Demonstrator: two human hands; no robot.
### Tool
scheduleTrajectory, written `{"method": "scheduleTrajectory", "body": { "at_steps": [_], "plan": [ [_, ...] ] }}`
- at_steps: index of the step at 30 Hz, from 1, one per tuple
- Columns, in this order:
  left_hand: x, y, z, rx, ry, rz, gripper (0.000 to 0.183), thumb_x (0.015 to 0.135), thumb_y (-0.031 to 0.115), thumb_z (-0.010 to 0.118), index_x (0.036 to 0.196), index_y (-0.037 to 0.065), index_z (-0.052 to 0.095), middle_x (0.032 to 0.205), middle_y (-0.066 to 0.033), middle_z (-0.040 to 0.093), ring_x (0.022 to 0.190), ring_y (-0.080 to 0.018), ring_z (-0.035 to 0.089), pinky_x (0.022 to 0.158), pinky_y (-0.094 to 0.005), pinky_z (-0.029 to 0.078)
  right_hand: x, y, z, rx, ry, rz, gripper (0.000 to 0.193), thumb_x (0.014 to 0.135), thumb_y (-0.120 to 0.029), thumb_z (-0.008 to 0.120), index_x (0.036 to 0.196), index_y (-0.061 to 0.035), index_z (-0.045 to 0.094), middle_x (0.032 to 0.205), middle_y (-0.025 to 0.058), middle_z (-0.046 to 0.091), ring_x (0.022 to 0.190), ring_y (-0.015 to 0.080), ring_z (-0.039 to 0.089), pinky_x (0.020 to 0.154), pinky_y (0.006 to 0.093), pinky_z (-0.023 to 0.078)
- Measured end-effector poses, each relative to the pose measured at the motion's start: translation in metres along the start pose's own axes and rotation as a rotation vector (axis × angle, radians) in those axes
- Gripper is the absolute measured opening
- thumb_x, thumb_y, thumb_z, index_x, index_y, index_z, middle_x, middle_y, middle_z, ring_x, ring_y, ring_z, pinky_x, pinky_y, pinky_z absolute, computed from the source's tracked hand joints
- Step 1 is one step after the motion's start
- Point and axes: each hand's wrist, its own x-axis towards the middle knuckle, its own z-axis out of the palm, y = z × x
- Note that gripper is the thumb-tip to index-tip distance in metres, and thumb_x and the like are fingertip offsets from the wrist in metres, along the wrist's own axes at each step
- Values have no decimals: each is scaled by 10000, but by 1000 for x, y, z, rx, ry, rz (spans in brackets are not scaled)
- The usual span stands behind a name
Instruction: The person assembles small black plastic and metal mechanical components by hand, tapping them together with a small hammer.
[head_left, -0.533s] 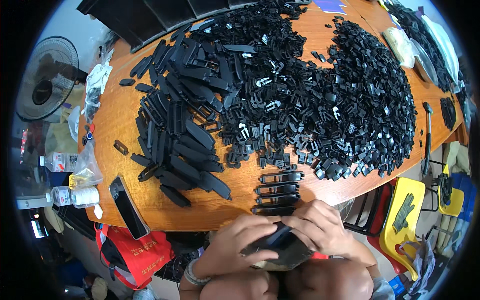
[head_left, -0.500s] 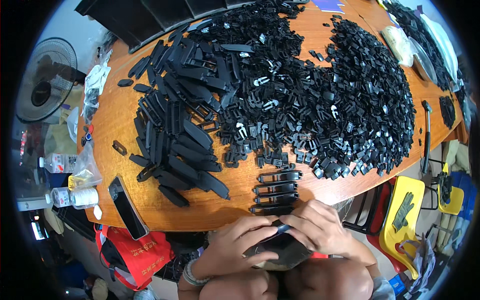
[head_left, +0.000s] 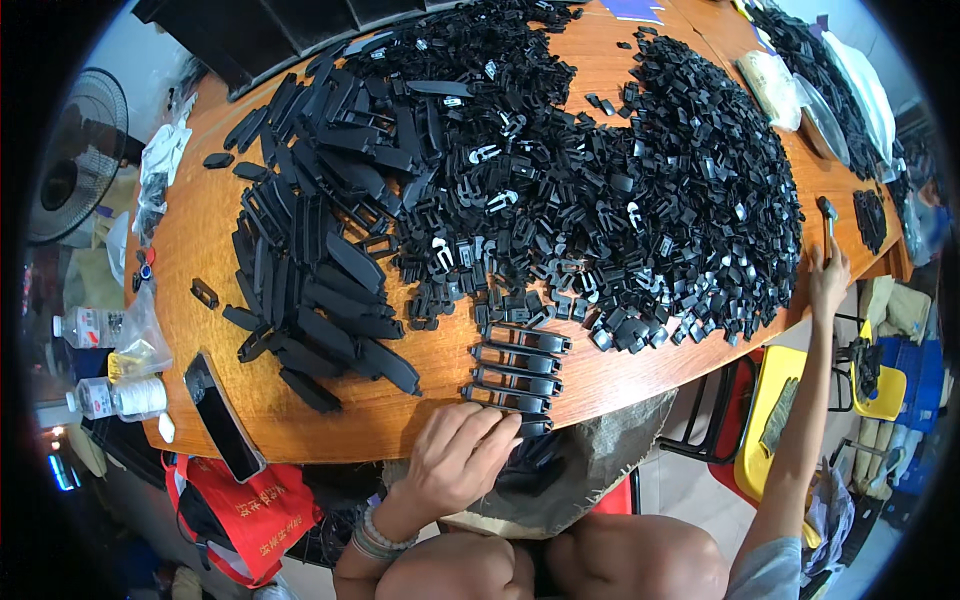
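Note:
My left hand (head_left: 462, 452) is at the table's near edge, fingers closed on the end of a long black plastic buckle-like part (head_left: 536, 427). That part lies at the near end of a short row of similar parts (head_left: 520, 362), set side by side. Far to the right, my right arm is stretched out and my right hand (head_left: 828, 278) has its fingers around the handle of a hammer (head_left: 827, 212) lying near the table's right edge. A dark cloth (head_left: 600, 470) hangs over my lap.
Long black plastic pieces (head_left: 330, 270) are heaped at left, beside a big pile of small black clips (head_left: 690, 180). A phone (head_left: 222, 415) and plastic bottles (head_left: 138, 397) sit on the left side. A yellow chair (head_left: 765, 440) stands right of my knees; a black bin (head_left: 290, 30) is behind.
Both hands were together over a black part at the table edge. That part now lies at the row's near end under my left hand, while my right hand has gone far right to the hammer.

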Motion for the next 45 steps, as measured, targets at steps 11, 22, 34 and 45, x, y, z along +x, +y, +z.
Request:
{"method": "scheduleTrajectory", "body": {
  "at_steps": [11,22,34,45],
  "plan": [
    [-14,-15,6,13,130,28,328,712,87,761,1010,9,649,937,-84,577,807,-254,565,687,-372,466,77,97,12,217,-222,13,272,880,-145,503,1012,48,643,703,127,604,641,180,582,591,337,463],
    [-19,-21,6,-84,167,44,339,692,23,738,1013,-35,643,973,-102,608,867,-248,586,733,-380,470,-191,-125,-204,875,-821,-780,526,838,101,485,1354,23,415,769,97,574,556,172,546,477,278,458],
    [-23,-20,10,-106,181,46,268,748,60,689,995,-25,631,953,-101,584,862,-249,569,737,-381,472,-217,-182,-215,738,-921,-1213,739,719,90,600,1411,17,350,712,98,464,533,233,524,417,353,434],
    [-18,-22,12,-72,214,56,185,782,82,653,931,-26,627,1074,-150,589,962,-272,589,797,-394,512,-214,-194,-213,781,-782,-1177,756,681,108,617,1393,9,381,750,116,524,527,244,530,420,349,431]
  ]
}}
